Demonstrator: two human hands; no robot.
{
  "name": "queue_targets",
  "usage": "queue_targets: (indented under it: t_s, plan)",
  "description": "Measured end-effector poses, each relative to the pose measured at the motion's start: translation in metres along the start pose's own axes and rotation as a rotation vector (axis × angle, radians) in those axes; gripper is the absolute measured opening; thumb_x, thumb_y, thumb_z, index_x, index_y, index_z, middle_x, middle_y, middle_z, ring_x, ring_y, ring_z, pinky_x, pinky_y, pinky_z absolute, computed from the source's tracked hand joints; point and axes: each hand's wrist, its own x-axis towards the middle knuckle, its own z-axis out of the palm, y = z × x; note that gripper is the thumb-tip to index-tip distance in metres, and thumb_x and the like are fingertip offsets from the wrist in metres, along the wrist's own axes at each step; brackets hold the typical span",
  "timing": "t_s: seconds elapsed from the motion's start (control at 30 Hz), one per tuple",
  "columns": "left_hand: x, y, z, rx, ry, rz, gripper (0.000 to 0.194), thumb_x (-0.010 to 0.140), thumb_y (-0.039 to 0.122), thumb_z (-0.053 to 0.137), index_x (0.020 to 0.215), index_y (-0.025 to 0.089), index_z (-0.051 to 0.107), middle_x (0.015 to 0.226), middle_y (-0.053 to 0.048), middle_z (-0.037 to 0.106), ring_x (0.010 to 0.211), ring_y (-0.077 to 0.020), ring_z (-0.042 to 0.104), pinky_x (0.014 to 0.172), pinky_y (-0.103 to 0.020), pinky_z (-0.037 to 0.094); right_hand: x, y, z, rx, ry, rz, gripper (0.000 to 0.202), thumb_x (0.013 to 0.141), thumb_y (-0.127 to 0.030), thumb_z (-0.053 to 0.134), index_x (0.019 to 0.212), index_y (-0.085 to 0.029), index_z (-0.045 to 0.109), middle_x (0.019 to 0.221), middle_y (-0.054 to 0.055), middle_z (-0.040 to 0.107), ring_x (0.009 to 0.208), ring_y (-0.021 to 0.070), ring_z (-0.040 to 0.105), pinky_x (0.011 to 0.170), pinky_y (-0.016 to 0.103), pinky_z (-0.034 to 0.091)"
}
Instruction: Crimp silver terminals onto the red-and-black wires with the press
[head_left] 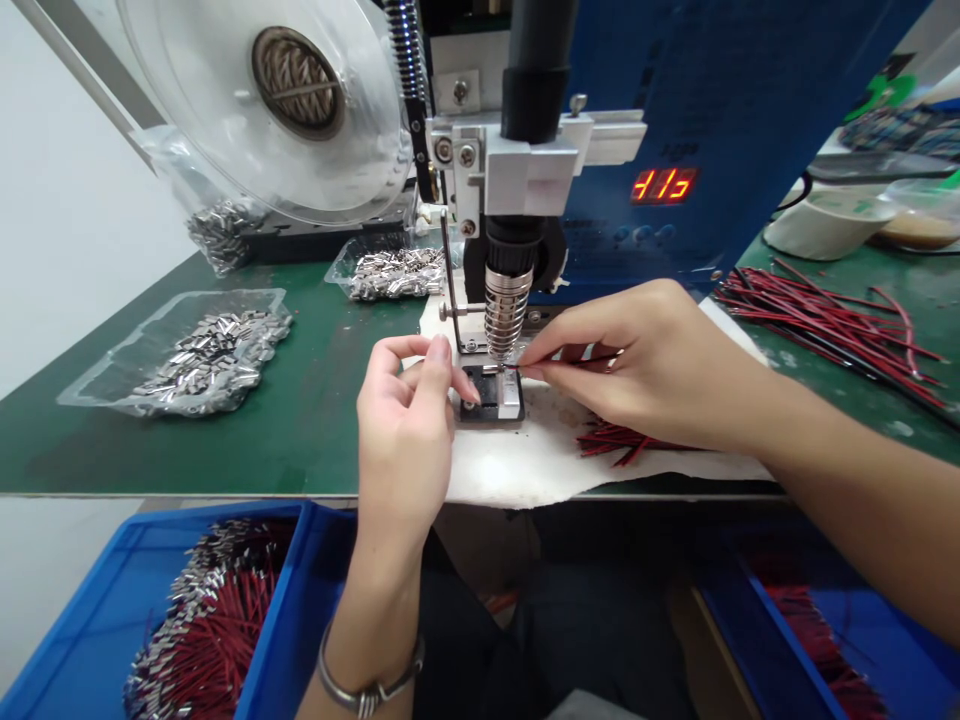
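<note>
My right hand [637,365] pinches a thin wire whose end reaches the small black and silver fixture [510,395] under the spring-wrapped tip [508,305] of the machine. A small metal part [490,369] lies on top of the fixture, near the wire end. To the left, my left hand [412,420] has its thumb and index finger bent near each other, with another finger touching the fixture's left side. Whatever is between that thumb and index finger is too small to make out.
Clear trays of metal parts [217,350] [397,270] stand left and behind. Red and black wires [832,320] lie right, more [622,440] beneath my right hand. Blue bins [289,590] [780,610] sit below the table edge. The blue machine [675,100] rises behind.
</note>
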Motion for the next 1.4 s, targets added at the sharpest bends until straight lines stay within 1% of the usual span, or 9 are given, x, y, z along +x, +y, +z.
queue_targets:
  t_s: [0.17,0.6,0.7,0.83,0.97,1.07,1.23,1.33,1.4]
  plan:
    - [0.0,0.0,0.0,-0.005,0.001,-0.004,0.024,0.091,0.035,0.066,0.09,0.02,0.047,0.062,0.003,0.061,0.039,-0.0023,0.03,0.037,-0.014,0.02,-0.001,0.003,0.0,-0.111,0.023,-0.149,0.018,0.086,-0.007,0.061,0.085,-0.017,0.076,0.08,0.002,0.077,0.066,0.0138,0.067,0.062,0.025,0.049]
    - [0.003,0.001,0.002,-0.027,0.042,0.005,0.026,0.09,0.037,0.068,0.087,0.021,0.048,0.064,0.002,0.061,0.039,-0.0033,0.027,0.036,-0.017,0.017,-0.001,0.002,0.0,-0.229,0.058,-0.185,0.019,0.089,-0.011,0.058,0.086,-0.017,0.075,0.082,0.004,0.077,0.07,0.0168,0.069,0.063,0.028,0.05]
    - [-0.005,0.003,0.006,-0.036,0.146,0.069,0.031,0.094,0.039,0.062,0.075,0.02,0.045,0.059,0.003,0.049,0.042,-0.005,0.026,0.038,-0.02,0.019,-0.004,-0.004,-0.004,-0.285,0.115,-0.162,0.022,0.089,-0.013,0.056,0.082,-0.021,0.075,0.083,0.002,0.078,0.069,0.0173,0.07,0.061,0.029,0.051]
    - [-0.039,0.007,0.012,0.134,0.277,0.177,0.046,0.097,0.038,0.058,0.06,0.019,0.039,0.054,0.003,0.031,0.047,-0.0083,0.027,0.042,-0.022,0.024,-0.014,-0.027,-0.009,-0.242,0.211,-0.142,0.021,0.091,-0.015,0.06,0.082,-0.024,0.076,0.079,-0.001,0.078,0.067,0.0166,0.072,0.06,0.028,0.054]
    - [-0.074,0.012,0.018,0.255,-0.005,0.065,0.016,0.09,0.036,0.067,0.081,0.022,0.07,0.052,0.002,0.045,0.044,-0.01,0.035,0.039,-0.024,0.028,-0.025,-0.058,-0.003,-0.083,0.345,0.04,0.012,0.089,-0.019,0.069,0.083,-0.025,0.078,0.083,-0.001,0.079,0.067,0.0157,0.073,0.062,0.026,0.059]
    - [-0.083,0.014,0.022,0.209,-0.129,0.002,0.013,0.086,0.035,0.072,0.088,0.023,0.075,0.048,0.003,0.044,0.041,-0.009,0.034,0.038,-0.022,0.033,-0.023,-0.075,0.009,0.135,0.455,0.196,0.008,0.083,-0.021,0.075,0.078,-0.026,0.08,0.079,-0.002,0.079,0.061,0.0141,0.072,0.052,0.023,0.058]
    - [-0.08,0.015,0.016,0.135,-0.053,-0.023,0.017,0.088,0.036,0.07,0.085,0.022,0.078,0.061,-0.001,0.063,0.055,-0.0122,0.059,0.053,-0.022,0.052,-0.016,-0.082,0.03,0.608,0.475,0.338,0.003,0.077,-0.022,0.081,0.079,-0.021,0.08,0.074,-0.001,0.078,0.06,0.0148,0.074,0.053,0.021,0.061]
    - [-0.07,0.025,-0.005,0.26,0.036,0.029,0.015,0.085,0.036,0.073,0.087,0.022,0.079,0.071,-0.002,0.071,0.067,-0.0155,0.068,0.063,-0.023,0.056,-0.028,-0.079,0.034,0.564,0.525,0.341,0.017,0.079,-0.026,0.081,0.095,-0.021,0.08,0.094,0.003,0.08,0.077,0.0184,0.077,0.067,0.027,0.066]
    - [-0.055,0.034,-0.026,0.432,0.156,0.108,0.015,0.082,0.035,0.076,0.09,0.024,0.08,0.079,-0.002,0.075,0.069,-0.0149,0.068,0.065,-0.022,0.054,-0.044,-0.077,0.033,0.434,0.604,0.355,0.014,0.082,-0.026,0.079,0.096,-0.024,0.079,0.095,0.002,0.08,0.079,0.0186,0.076,0.071,0.029,0.066]
